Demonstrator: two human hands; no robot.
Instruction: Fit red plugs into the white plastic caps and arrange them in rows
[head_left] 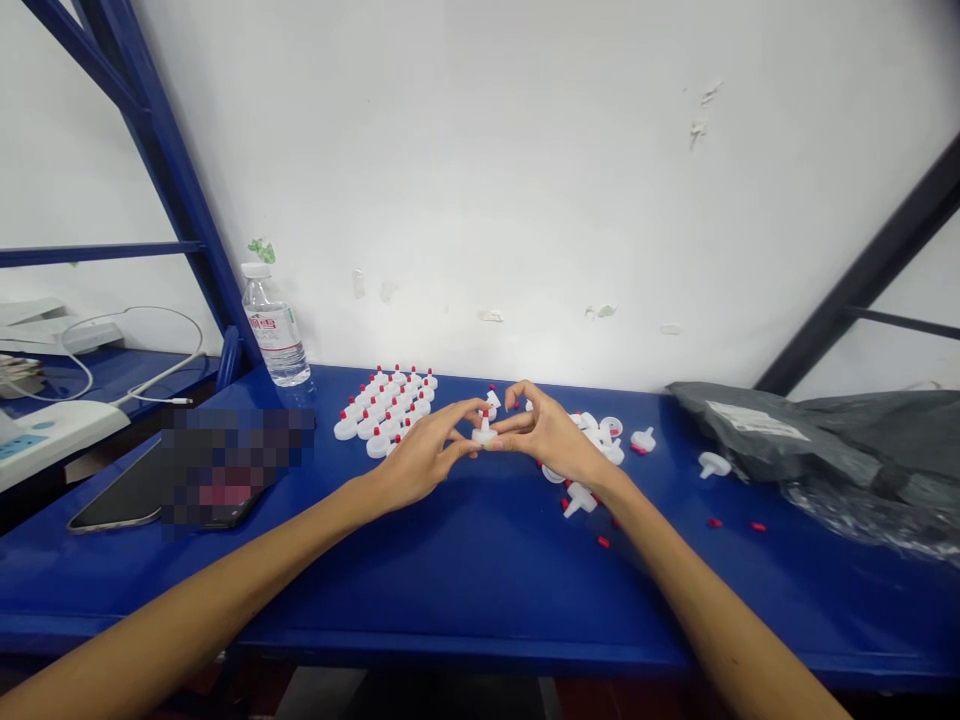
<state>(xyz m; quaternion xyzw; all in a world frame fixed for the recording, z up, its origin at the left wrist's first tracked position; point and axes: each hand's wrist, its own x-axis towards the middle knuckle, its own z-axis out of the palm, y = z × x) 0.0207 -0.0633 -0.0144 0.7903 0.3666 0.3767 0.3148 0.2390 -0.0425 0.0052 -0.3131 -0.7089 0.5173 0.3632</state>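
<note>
My right hand (544,435) pinches the round base of a white nozzle cap (485,436) between thumb and fingers, its index finger raised and bent. From the other side, my left hand (431,445) closes on the same nozzle cap, with its fingertips by the small red tip cap (485,413) on the spout. The piece is upright, spout up. Left of it stand several finished-looking white nozzle caps (375,420) in close rows, each spout topped in red. Loose white nozzle caps (581,498) lie jumbled beside and partly behind my right hand and wrist.
Loose red tip caps (604,542) are scattered on the blue table (450,580). A water bottle (276,330) stands at the back left. Phones (124,490) lie nearer, partly blurred. A power strip (52,435) is far left; a dark plastic bag (825,430) lies right.
</note>
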